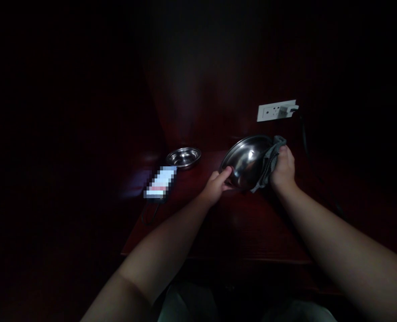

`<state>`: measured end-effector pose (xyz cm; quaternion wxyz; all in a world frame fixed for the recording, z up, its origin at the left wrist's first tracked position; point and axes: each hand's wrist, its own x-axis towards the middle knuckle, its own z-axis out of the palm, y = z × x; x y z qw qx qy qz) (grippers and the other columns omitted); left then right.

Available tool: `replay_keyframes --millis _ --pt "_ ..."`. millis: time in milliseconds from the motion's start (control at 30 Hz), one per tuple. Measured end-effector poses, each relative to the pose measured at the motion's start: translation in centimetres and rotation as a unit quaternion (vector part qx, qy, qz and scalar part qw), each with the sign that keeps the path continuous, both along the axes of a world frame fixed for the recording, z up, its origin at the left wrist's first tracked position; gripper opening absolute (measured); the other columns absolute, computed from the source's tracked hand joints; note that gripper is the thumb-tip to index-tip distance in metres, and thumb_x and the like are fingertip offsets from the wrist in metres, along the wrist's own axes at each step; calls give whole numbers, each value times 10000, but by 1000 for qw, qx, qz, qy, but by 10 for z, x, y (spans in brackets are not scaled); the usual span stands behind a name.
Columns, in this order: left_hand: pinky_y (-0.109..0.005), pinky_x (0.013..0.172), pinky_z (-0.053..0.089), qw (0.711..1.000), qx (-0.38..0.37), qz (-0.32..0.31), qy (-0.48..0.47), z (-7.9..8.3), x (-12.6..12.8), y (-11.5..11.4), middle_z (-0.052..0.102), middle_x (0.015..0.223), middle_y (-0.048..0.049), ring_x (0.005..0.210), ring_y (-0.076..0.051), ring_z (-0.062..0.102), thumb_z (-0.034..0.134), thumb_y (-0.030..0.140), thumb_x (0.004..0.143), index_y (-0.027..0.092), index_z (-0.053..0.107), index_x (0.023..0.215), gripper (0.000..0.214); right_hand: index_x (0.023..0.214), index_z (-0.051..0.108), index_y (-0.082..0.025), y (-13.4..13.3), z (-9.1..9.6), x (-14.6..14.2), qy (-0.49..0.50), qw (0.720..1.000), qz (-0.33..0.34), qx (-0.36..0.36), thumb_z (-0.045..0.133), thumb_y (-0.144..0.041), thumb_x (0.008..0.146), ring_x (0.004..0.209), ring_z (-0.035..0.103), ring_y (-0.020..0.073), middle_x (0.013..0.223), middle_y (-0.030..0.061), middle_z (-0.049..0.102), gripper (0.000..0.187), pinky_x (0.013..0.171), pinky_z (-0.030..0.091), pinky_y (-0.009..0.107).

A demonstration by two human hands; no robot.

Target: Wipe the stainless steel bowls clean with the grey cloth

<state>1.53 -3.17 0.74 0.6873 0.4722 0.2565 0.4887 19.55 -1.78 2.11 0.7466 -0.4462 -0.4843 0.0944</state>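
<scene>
A shiny metal bowl [247, 161] is held up, tilted, over the dark red tabletop [245, 223], with its rounded outside towards me. My left hand [216, 184] grips the bowl's near left rim, thumb on the outside. At the bowl's right side, my right hand [283, 167] is closed on a grey cloth [270, 163], which lies against the metal. Part of the right hand's fingers is hidden behind the cloth. To the left, a smaller metal bowl [184, 157] stands upright on the tabletop.
A phone [160, 183] with a lit, blurred-out screen is left of my left hand, a thin cable below it. On the back wall is a white socket [275, 111] with a plugged-in charger [289, 108]; its dark cord hangs down on the right. Surroundings are very dark.
</scene>
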Motion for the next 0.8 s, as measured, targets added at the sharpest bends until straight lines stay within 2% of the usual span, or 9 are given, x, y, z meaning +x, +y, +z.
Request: replay_keyframes --millis 233,500,700,800 --pt "-435 752 503 1000 6 0 13 2 0 -3 639 743 -78 705 -193 619 639 471 701 91 609 856 412 779 581 -188 -1 0 -2 48 998 4 -28 384 -620 792 805 520 174 763 20 552 475 776 412 345" --pt "-438 754 503 999 22 -12 23 1 0 -2 656 788 -82 746 -200 626 630 492 702 103 614 890 432 857 633 -192 3 -4 -3 121 991 53 -32 429 -602 781 935 552 184 847 18 611 464 874 411 352" --pt "-407 756 499 999 32 -7 21 1 0 -3 644 745 -64 715 -177 619 650 507 675 102 615 852 444 961 644 -217 13 -11 -2 229 968 85 -63 464 -590 765 1000 566 158 961 -17 639 458 938 412 352" --pt "-391 741 500 999 36 3 20 2 0 -4 641 732 -62 690 -166 612 661 512 661 100 619 827 446 945 649 -216 14 -9 -5 286 947 133 -55 492 -579 755 978 582 144 942 -24 651 438 939 429 329"
